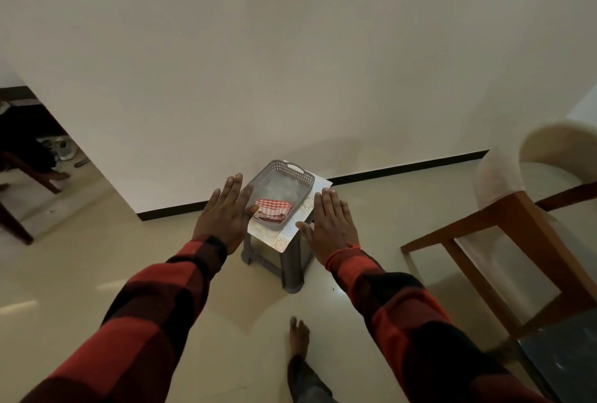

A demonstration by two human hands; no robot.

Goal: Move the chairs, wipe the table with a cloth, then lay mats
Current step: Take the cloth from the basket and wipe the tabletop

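A folded red-and-white checked cloth (273, 207) lies in a grey perforated basket (284, 173). The basket rests on pale patterned mats (284, 236) stacked on a small grey stool (287, 265) by the wall. My left hand (226, 212) is stretched out flat, palm down, just left of the basket, its thumb near the cloth. My right hand (331, 221) is flat too, over the mats' right edge. Neither hand holds anything. A wooden chair with a cream seat (504, 208) stands to the right.
A dark glossy table corner (562, 357) shows at the bottom right. My bare foot (298, 334) is on the cream tiled floor below the stool. A white wall with a dark skirting runs behind. Dark wooden furniture legs (19, 189) stand in the opening at far left.
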